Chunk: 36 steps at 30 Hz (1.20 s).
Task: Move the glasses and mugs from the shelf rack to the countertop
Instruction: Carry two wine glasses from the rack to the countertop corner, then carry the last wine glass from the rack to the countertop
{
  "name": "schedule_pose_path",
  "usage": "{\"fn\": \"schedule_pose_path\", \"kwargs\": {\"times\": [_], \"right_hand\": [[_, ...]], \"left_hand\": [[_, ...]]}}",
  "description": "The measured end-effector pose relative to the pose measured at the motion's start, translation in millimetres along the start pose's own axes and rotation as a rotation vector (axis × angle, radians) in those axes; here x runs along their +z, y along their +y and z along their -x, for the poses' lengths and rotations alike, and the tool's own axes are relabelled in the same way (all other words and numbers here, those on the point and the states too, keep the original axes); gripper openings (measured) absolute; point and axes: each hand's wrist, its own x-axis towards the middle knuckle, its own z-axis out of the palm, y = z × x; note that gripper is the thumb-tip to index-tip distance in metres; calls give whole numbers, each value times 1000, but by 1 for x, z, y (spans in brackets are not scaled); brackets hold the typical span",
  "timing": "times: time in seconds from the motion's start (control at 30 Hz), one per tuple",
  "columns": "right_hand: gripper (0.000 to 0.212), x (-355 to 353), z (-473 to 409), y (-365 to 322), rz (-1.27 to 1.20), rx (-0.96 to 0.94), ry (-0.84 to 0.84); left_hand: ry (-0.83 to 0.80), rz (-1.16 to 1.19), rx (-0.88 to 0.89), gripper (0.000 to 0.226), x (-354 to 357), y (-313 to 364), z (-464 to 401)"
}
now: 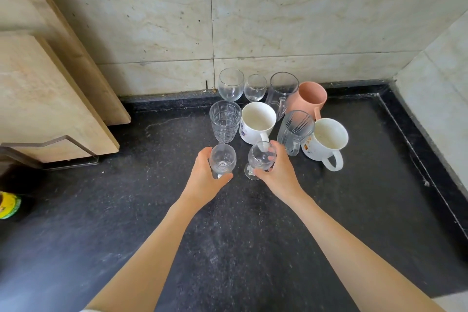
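Note:
My left hand (203, 177) grips a small clear stemmed glass (222, 159) that stands upright on the black countertop (228, 248). My right hand (278, 172) holds a second stemmed glass (259, 157), tilted a little, its foot at the counter. Behind them stand a cut-pattern tumbler (225, 120), a white mug (257, 121), a ribbed glass mug (295, 130), another white mug (326, 140), a pink mug (310, 99), a tall glass mug (282, 91) and two round wine glasses (231, 83) (255, 87) by the wall.
Wooden cabinet doors (50, 99) hang at the left with a metal handle (50, 152) below them. A yellow-green object (8, 205) sits at the far left edge. Tiled walls close the back and right. The counter has a raised rim (417, 154) at the right.

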Motion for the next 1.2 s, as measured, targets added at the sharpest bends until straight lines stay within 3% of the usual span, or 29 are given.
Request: {"fn": "schedule_pose_path", "kwargs": {"times": [0.13,0.33,0.47,0.63,0.8,1.2], "right_hand": [[87,-14,15,-12,54,-33,22],[64,-49,45,-70,193,-327,78],[63,-52,71,-121,397,-610,39],[64,-34,117,-165,526,-889,-120],[62,-2,188,-169,541,-1011,-331],[64,98,406,-181,523,-1380,-749]], "left_hand": [[-15,-121,-42,90,-19,11,15],[178,-289,137,67,-80,57,60],[343,-398,215,59,-108,78,114],[570,-434,60,53,-115,71,203],[676,-490,-172,54,-107,53,304],[1044,-404,-530,54,-80,-12,571]]}}
